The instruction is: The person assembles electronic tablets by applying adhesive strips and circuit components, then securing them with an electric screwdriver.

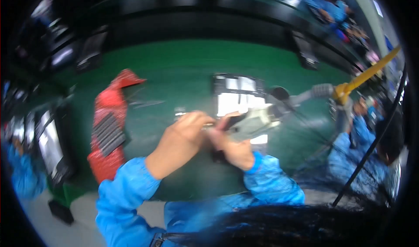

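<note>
My left hand [181, 131] and right hand [235, 150] come together at the fingertips over the green table [174, 59], but blur and the pale nozzle [255, 124] covering part of the right one mean I cannot tell whether my fingers are clamped on anything. The dark panel with white patches [233, 102] lies on the table just beyond my right hand, partly under that nozzle, which joins a grey hose [321, 91]. Left of my left hand lies a red bag [110, 102] with a grey ridged block [109, 134] on it.
</note>
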`<state>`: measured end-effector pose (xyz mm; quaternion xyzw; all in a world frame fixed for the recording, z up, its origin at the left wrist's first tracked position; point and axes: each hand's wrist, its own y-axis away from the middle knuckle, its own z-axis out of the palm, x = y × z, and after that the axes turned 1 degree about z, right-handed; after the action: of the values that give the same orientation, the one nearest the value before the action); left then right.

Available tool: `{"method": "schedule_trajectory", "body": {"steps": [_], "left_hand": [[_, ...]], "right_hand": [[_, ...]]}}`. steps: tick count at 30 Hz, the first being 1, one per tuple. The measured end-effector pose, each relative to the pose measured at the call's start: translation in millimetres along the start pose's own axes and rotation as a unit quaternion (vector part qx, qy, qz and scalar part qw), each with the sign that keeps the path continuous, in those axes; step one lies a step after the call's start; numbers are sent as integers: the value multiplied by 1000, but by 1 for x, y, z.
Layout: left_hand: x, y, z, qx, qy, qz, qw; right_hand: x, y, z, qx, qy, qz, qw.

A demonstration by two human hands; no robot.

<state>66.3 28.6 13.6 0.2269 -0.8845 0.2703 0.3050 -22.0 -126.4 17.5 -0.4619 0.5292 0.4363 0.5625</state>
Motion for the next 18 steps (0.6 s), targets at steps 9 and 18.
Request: {"method": "schedule_trajectory", "body": {"steps": [9, 18], "left_hand": [[42, 24, 7, -49, -91, 39, 994], [-5, -56, 55, 36, -202, 79, 975]], "right_hand": [[-26, -15, -104, 303, -255, -207, 895], [2, -9, -161, 231, -220, -152, 936]]}}
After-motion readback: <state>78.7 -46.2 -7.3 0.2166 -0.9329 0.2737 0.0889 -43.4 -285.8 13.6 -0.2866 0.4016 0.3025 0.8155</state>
